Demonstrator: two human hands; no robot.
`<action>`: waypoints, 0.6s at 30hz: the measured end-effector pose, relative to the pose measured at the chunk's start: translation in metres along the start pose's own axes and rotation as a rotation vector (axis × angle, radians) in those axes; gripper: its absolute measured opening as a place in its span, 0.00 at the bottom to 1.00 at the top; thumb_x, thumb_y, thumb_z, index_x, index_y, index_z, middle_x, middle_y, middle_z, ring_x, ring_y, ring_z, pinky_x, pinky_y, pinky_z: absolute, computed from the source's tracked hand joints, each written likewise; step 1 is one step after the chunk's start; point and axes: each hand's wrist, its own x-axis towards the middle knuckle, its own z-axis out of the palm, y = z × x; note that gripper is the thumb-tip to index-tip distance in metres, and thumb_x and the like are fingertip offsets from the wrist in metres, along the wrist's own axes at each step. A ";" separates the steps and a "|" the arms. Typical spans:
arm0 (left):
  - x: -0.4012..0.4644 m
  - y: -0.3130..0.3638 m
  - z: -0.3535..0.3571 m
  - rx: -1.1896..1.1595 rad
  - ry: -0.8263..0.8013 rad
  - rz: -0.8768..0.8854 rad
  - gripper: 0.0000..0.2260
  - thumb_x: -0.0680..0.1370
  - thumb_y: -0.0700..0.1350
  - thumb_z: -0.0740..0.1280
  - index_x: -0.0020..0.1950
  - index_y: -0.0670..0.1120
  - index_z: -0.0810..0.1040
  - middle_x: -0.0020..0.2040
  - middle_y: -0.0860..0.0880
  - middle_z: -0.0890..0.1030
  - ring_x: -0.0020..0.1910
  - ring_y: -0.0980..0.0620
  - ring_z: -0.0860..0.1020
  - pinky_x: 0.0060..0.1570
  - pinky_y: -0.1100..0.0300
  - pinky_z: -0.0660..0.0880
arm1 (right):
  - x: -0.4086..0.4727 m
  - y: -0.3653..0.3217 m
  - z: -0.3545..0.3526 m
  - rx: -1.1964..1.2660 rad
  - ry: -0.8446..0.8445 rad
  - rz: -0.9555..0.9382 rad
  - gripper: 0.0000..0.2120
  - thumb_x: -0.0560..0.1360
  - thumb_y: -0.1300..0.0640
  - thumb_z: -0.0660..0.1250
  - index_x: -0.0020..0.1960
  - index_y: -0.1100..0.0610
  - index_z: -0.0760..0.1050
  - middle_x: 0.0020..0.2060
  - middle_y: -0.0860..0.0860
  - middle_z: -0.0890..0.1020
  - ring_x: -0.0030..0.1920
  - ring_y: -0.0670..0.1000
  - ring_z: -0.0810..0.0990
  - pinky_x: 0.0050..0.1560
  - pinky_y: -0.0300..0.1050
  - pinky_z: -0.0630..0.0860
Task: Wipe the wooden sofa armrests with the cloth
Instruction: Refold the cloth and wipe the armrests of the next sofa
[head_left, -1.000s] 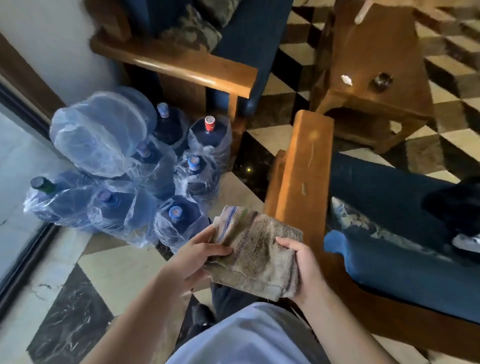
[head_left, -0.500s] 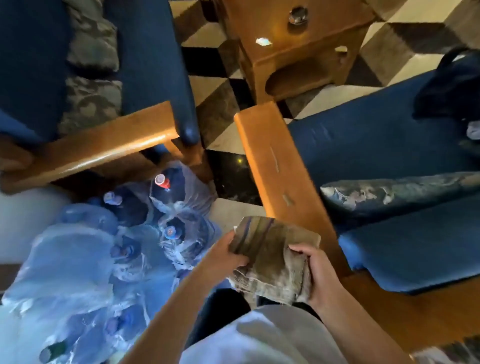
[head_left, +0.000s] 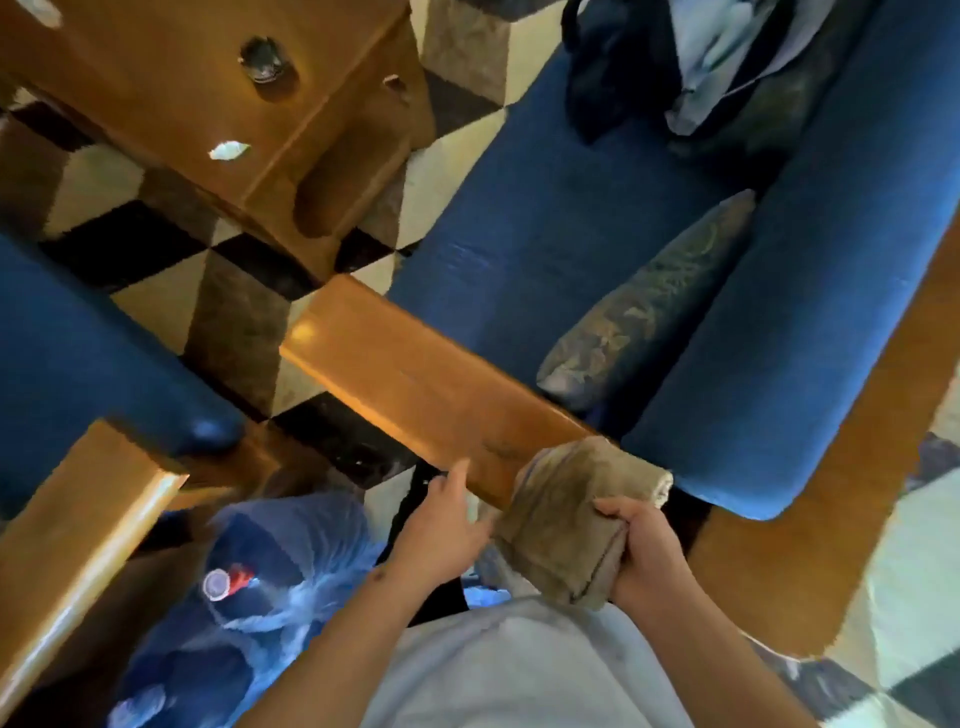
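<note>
A folded, worn brown cloth (head_left: 569, 525) lies draped over the near end of the wooden sofa armrest (head_left: 415, 387), gripped by the right hand (head_left: 641, 551) at its near right edge, while the left hand (head_left: 441, 530) hangs relaxed beside the armrest's left edge, whose far length lies bare.

The person wears a pale grey-blue shirt (head_left: 519, 670); both forearms are bare.

Checkered marble floor (head_left: 156, 244) carries the furniture — wooden side table (head_left: 171, 78) far beyond the grip, plastic-wrapped water jugs (head_left: 249, 571) just left of it.
</note>
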 end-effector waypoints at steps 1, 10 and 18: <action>0.011 -0.004 -0.009 0.059 -0.026 0.025 0.34 0.78 0.52 0.68 0.80 0.54 0.56 0.74 0.45 0.68 0.66 0.41 0.75 0.62 0.48 0.74 | 0.002 0.007 0.003 0.059 0.078 -0.026 0.13 0.74 0.68 0.68 0.58 0.61 0.77 0.48 0.63 0.87 0.53 0.68 0.83 0.48 0.60 0.81; 0.091 0.012 -0.070 0.579 -0.220 0.436 0.32 0.80 0.50 0.68 0.80 0.50 0.56 0.65 0.45 0.68 0.54 0.42 0.79 0.50 0.48 0.78 | -0.011 0.091 0.021 0.564 0.563 -0.202 0.04 0.79 0.63 0.67 0.49 0.55 0.78 0.38 0.50 0.88 0.46 0.53 0.84 0.48 0.50 0.78; 0.157 -0.003 -0.067 0.787 -0.248 0.568 0.37 0.77 0.51 0.72 0.81 0.51 0.56 0.72 0.45 0.68 0.67 0.42 0.71 0.65 0.45 0.74 | 0.039 0.096 0.058 0.375 0.616 -0.201 0.10 0.83 0.46 0.64 0.52 0.51 0.78 0.47 0.50 0.84 0.50 0.51 0.82 0.60 0.51 0.75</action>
